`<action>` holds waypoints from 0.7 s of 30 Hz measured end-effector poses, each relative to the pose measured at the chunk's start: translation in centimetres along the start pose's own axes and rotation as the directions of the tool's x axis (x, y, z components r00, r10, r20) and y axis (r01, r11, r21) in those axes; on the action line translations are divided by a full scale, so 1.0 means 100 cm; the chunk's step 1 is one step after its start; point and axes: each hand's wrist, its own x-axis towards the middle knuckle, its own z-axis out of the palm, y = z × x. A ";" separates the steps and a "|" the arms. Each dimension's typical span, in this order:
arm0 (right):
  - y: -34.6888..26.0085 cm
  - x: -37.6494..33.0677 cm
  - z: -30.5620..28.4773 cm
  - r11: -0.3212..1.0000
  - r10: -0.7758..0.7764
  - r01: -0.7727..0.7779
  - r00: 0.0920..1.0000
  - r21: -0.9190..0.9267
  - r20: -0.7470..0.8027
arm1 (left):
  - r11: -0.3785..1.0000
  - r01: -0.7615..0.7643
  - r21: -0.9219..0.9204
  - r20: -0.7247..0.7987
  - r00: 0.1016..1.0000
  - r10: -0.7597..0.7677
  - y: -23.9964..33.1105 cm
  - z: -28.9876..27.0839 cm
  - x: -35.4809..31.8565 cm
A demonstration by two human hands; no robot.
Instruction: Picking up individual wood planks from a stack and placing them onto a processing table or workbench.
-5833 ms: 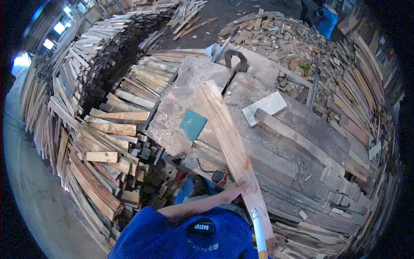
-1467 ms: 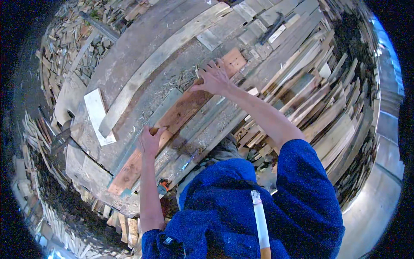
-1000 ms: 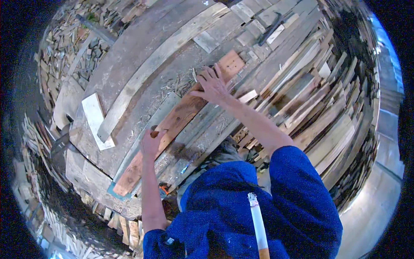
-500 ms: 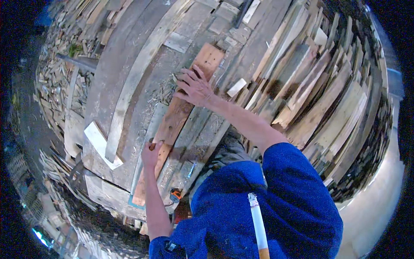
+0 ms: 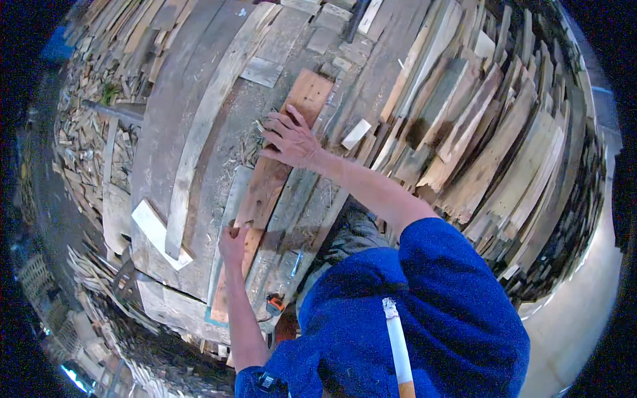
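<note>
A long reddish-brown wooden plank [image 5: 263, 192] lies slanted across the work surface in front of me. My right hand [image 5: 292, 140] rests on its upper part, palm down with the fingers spread. Lower down, my left hand [image 5: 232, 247] pinches the plank's left edge between thumb and fingers. Just there the wood turns from dark brown to a lighter orange; I cannot tell whether two pieces meet. Near the plank's lower end sits an orange and black tape measure [image 5: 275, 304]. A blue and white pen-like object [image 5: 295, 264] lies to the right of the plank.
Long weathered boards [image 5: 199, 139] run along the surface on the left, with a white board piece [image 5: 159, 235] across one end. Stacked planks [image 5: 491, 159] fill the right side. A small white block [image 5: 357, 134] lies near my right forearm. A cigarette [image 5: 398, 345] hangs before my blue shirt.
The view has shifted slightly, so the plank and tape measure sit a little differently in the picture. Both hands keep about the same places on the plank.
</note>
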 end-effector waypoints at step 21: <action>-0.008 0.012 0.003 0.991 0.058 -0.038 0.985 -0.125 0.161 | 0.994 -0.103 0.027 -0.486 0.868 0.103 -0.005 0.035 -0.046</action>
